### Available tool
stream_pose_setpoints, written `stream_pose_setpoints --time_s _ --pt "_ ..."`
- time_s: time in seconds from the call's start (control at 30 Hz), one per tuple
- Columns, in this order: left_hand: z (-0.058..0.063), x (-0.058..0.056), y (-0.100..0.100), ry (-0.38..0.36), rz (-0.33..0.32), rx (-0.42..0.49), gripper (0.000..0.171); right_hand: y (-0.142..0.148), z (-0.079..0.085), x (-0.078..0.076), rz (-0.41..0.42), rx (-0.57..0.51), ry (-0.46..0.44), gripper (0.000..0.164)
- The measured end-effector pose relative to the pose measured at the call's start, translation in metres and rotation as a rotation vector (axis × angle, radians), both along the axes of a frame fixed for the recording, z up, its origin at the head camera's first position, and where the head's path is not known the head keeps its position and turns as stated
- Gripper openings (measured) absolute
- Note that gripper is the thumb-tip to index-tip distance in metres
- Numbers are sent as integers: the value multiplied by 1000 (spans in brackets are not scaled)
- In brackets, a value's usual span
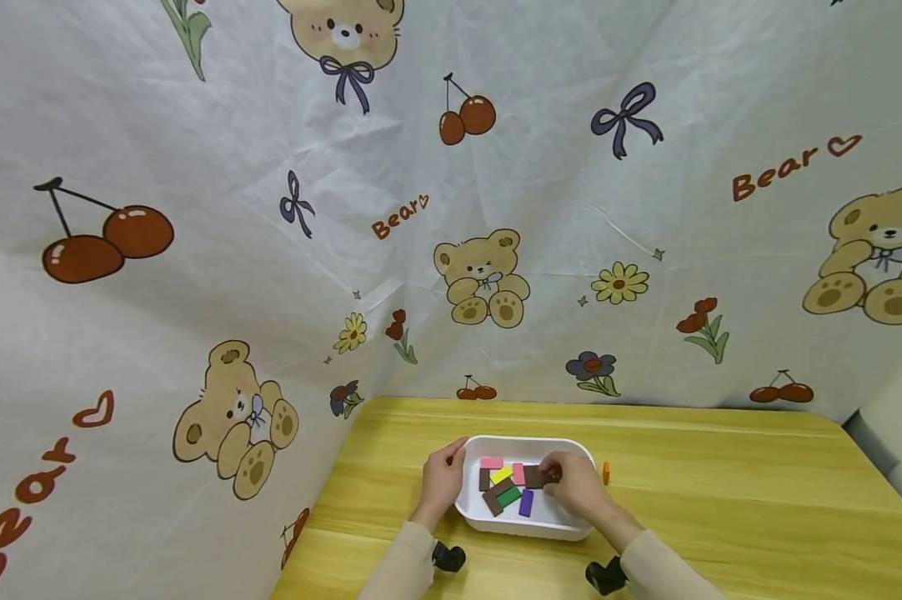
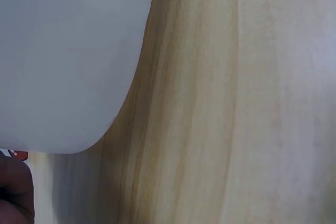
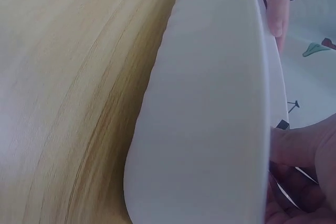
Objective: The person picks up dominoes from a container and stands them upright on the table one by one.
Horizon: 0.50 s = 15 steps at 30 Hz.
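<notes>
A white plastic tray (image 1: 526,528) holds several small flat rectangular blocks. My left hand (image 1: 442,482) grips the tray's left rim, fingertips over its edge. Inside the right half, my right hand (image 1: 577,485) pinches a dark brown block (image 3: 283,125) between thumb and fingers, which partly hide it. Right beside those fingertips lies another brown block (image 1: 533,477). Near it are a pink block (image 1: 518,474), a yellow block (image 1: 501,475), a green block (image 1: 508,497) and a purple block (image 1: 526,502). In the left wrist view, the tray's outer wall (image 2: 68,61) fills the upper left.
An orange piece (image 1: 606,473) stands on the wooden table (image 1: 721,492), just right of the tray. Behind and to the left hangs a pale cloth (image 1: 556,200) printed with bears and cherries. Black wrist mounts (image 1: 605,576) sit below both hands.
</notes>
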State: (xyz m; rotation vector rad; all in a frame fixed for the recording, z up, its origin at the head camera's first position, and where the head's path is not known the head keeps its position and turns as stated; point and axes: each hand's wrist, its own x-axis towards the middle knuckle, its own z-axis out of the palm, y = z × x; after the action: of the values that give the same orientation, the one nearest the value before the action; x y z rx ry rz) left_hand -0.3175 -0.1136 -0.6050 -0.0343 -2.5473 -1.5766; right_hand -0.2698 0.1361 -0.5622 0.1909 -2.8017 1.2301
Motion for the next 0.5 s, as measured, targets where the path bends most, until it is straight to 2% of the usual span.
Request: stream_pose_setpoints --time_s 0.1,0.33,0.5 --pt "-1 0 -1 13 -5 -8 33 3 3 2 1 -9 12 23" --pt "4 4 1 2 11 -23 32 8 5 7 -31 -81 -38 25" --pt "26 17 7 29 18 -5 32 12 10 13 -29 -121 -25 24"
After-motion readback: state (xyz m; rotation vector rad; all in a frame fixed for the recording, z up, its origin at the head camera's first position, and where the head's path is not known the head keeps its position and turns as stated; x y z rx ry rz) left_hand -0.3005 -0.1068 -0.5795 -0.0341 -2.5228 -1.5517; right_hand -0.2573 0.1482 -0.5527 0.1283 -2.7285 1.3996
